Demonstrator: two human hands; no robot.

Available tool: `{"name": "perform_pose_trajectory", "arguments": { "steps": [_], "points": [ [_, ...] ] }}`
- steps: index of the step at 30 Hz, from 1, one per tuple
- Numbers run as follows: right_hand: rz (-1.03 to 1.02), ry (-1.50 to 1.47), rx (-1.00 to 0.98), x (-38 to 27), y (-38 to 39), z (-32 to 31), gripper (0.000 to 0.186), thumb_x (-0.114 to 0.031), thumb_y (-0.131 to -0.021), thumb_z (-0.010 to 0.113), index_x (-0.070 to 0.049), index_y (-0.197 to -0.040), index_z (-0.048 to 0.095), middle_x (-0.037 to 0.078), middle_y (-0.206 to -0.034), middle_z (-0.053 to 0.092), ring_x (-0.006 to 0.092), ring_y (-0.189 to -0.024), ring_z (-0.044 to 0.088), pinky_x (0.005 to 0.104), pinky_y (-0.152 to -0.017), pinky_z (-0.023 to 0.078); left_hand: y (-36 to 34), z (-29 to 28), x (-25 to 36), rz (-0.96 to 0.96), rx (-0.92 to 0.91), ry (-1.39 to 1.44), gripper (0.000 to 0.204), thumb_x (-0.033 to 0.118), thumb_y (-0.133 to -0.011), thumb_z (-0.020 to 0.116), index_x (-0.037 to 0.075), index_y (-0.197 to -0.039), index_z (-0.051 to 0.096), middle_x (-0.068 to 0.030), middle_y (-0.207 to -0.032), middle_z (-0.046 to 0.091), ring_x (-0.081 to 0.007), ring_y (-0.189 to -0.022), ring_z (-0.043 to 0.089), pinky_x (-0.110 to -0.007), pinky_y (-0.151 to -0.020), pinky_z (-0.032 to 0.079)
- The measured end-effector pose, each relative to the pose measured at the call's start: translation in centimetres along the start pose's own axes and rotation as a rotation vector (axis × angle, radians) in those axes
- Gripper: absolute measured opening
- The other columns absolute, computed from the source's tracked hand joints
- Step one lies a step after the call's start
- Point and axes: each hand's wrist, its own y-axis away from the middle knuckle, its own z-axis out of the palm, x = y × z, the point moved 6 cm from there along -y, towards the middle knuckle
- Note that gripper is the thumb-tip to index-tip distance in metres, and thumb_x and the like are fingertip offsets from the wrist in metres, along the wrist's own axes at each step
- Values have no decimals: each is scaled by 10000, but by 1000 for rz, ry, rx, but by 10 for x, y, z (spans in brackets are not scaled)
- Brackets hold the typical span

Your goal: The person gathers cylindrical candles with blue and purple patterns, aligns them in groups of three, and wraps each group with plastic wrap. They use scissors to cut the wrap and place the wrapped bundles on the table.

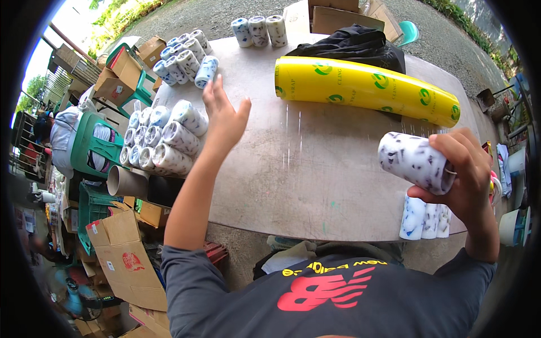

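My right hand is wrapped round a thick white pillar candle flecked with dark purple, held tilted above the table's right side. A pale wick shows at the candle's end near my fingers. My left hand is open, fingers spread, over the table's left part. Just beyond its fingertips a blue-flecked candle stands beside a group of similar candles; whether they touch cannot be told. A stack of candles lying on their sides is left of my left forearm.
A long yellow roll of plastic wrap lies across the table, with black cloth behind it. Three candles stand at the far edge. More candles sit near right. Cardboard boxes and a green chair crowd the left.
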Motion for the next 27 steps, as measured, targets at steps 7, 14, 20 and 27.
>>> {"name": "perform_pose_trajectory", "arguments": {
  "steps": [7, 14, 20, 27],
  "points": [
    [210, 247, 6, 3, 103, -72, 795, -548, -695, 789, -30, -1221, 496, 142, -877, 604, 282, -727, 601, 361, -622, 503, -108, 22, -105, -584, -63, -936, 748, 409, -942, 492, 64, -1527, 178, -272, -1534, 247, -537, -1387, 231, -561, -1149, 182],
    [447, 203, -35, 5, 180, -109, 939, -624, -675, 767, 1, -1290, 430, 193, -972, 600, 274, -794, 623, 346, -678, 516, -98, 42, -84, -328, 46, -946, 611, 364, -886, 584, -39, -1311, 413, -261, -1301, 484, -401, -1151, 569, -466, -1034, 404],
    [369, -23, -64, 18, 173, -80, 1014, -649, -671, 750, 35, -1325, 384, 200, -1064, 578, 257, -850, 634, 336, -733, 537, -58, 25, -37, -53, 125, -652, 684, 434, -829, 661, -66, -1231, 422, -269, -1217, 500, -439, -1077, 582, -471, -904, 502],
    [253, -324, -101, 24, 125, -8, 1011, -647, -565, 817, 7, -1260, 483, 127, -1141, 562, 198, -937, 600, 309, -794, 505, 17, -42, -10, 136, 382, -354, 696, 421, -861, 649, -75, -1267, 377, -294, -1255, 479, -372, -1099, 564, -419, -927, 485]
  ]
}}
